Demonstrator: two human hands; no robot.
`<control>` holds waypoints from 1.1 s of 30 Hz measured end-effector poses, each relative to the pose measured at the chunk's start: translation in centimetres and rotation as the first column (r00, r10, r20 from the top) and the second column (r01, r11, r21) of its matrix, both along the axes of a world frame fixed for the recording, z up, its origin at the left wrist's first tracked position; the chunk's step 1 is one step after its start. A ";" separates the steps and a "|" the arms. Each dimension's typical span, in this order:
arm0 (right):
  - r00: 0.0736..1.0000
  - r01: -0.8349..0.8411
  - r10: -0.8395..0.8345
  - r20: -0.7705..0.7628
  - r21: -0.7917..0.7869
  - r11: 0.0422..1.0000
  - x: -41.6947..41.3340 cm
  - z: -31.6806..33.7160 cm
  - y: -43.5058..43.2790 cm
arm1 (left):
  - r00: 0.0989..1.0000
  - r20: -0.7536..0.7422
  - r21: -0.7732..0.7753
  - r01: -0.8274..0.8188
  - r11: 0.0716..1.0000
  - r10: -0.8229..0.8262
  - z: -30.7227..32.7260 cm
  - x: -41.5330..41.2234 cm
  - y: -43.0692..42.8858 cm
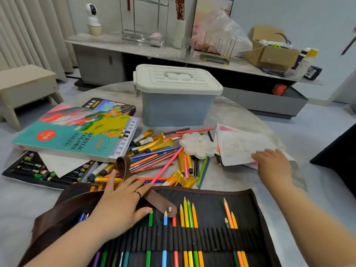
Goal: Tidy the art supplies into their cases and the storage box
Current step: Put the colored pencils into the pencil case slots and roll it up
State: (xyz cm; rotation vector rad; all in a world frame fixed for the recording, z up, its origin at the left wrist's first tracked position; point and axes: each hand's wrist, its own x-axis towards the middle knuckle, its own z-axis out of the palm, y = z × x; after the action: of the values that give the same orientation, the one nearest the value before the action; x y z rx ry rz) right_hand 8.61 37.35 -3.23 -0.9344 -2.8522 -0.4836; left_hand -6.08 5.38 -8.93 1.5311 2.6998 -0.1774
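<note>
My left grip (123, 201) lies flat on the dark canvas pencil roll (221, 207), fingers straight and spread, closed round nothing. Its fingertips rest against the brown leather strap (161, 203) with its metal snap. The lower end of a slim pink pencil (167, 164) reaches those fingertips; I cannot tell whether it is touching them. The roll is spread open at the near edge of the smooth grey marbled desk (231, 178). Sharpened coloured pencils (189, 218) stand upright in its black elastic loops, just right of my left grip.

My right grip (273, 164) rests on the near corner of thin white paper sheets (240, 147). The fingers lie over the edge and the thumb is hidden, so I cannot tell whether it pinches them.

Between the two grips lies a loose heap of pencils (154, 158) and crinkled gold paint tubes (154, 145), beside a white flower-shaped palette (197, 144). Beyond them stands the storage box (179, 108), cloudy grey plastic under a ribbed cream lid, shut. To the left a glossy cardboard acrylic set (73, 133) lies tilted over a black tray of pastels (38, 170).
</note>
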 end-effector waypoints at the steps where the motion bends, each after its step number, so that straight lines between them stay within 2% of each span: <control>1: 0.993 0.052 -0.049 0.112 -0.025 0.998 0.4 -0.5 0.0 | 1.000 0.009 -0.015 -0.003 1.000 0.003 0.1 -0.1 -0.1; 3: 0.952 0.155 -0.127 0.277 -0.083 0.984 0.7 -0.8 -0.7 | 0.999 0.044 -0.058 -0.015 0.998 0.017 1.3 0.3 -0.3; 4: 0.933 0.192 -0.143 0.330 -0.121 0.974 0.6 -0.8 -1.1 | 0.998 0.059 -0.033 -0.022 0.999 0.024 1.8 0.5 -0.4; 6: 0.908 0.251 -0.160 0.387 -0.198 0.947 0.1 -0.4 -1.7 | 0.998 0.056 -0.017 -0.028 0.999 0.029 0.8 0.1 -0.1; 9: 0.900 0.299 -0.190 0.393 -0.238 0.924 -1.3 1.5 -2.5 | 0.977 0.204 -0.086 -0.044 0.995 0.061 1.2 0.3 -0.2; 11: 0.971 0.184 -0.127 0.201 -0.300 0.936 -3.2 2.3 -4.3 | 0.978 0.203 -0.084 -0.028 0.996 0.045 0.7 0.2 -0.5; 12: 0.994 0.087 -0.056 0.097 -0.352 0.932 -4.7 2.4 -5.7 | 0.980 0.196 -0.075 -0.024 0.997 0.038 0.7 0.3 -0.6; 13: 0.996 -0.040 0.065 0.056 -0.375 0.926 -6.1 2.2 -7.4 | 0.979 0.200 -0.076 -0.024 0.997 0.039 0.9 0.4 -0.7; 15: 0.931 -0.288 0.349 0.109 -0.368 0.884 -9.0 1.5 -11.0 | 0.980 0.196 -0.085 -0.025 0.996 0.041 1.2 0.6 -1.0; 17: 0.830 -0.451 0.524 0.188 -0.325 0.831 -11.2 0.6 -13.8 | 0.982 0.182 -0.082 -0.036 0.996 0.050 1.4 0.5 -1.3; 18: 0.787 -0.498 0.565 0.249 -0.285 0.819 -12.0 0.1 -14.5 | 0.987 0.157 -0.061 -0.031 0.998 0.040 1.2 0.5 -1.7; 20: 0.729 -0.555 0.595 0.338 -0.217 0.803 -13.0 -0.7 -15.0 | 0.996 0.078 0.091 0.046 0.995 -0.053 0.8 0.5 -2.7; 25: 0.685 -0.607 0.597 0.418 -0.124 0.785 -13.3 -1.4 -14.8 | 0.995 0.098 0.008 0.029 1.000 -0.030 0.4 0.3 -3.9; 28: 0.691 -0.641 0.630 0.355 -0.102 0.761 -13.0 -1.2 -14.5 | 0.998 0.045 0.048 0.038 0.998 -0.041 0.8 0.0 -4.6; 31: 0.775 -0.620 0.624 0.104 -0.067 0.781 -12.6 0.0 -14.7 | 0.997 -0.029 0.084 0.078 0.993 -0.076 1.3 -0.6 -5.4; 33: 0.823 -0.567 0.562 -0.080 -0.175 0.805 -11.5 1.5 -15.3 | 0.997 -0.049 0.142 0.074 0.987 -0.067 1.6 -0.8 -5.8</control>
State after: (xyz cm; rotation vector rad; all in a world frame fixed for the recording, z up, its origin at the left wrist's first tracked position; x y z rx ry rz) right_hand -2.94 22.04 -1.78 -0.0597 -2.9834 -0.1269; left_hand -6.87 -0.44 -7.31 1.6810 2.7487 -0.0190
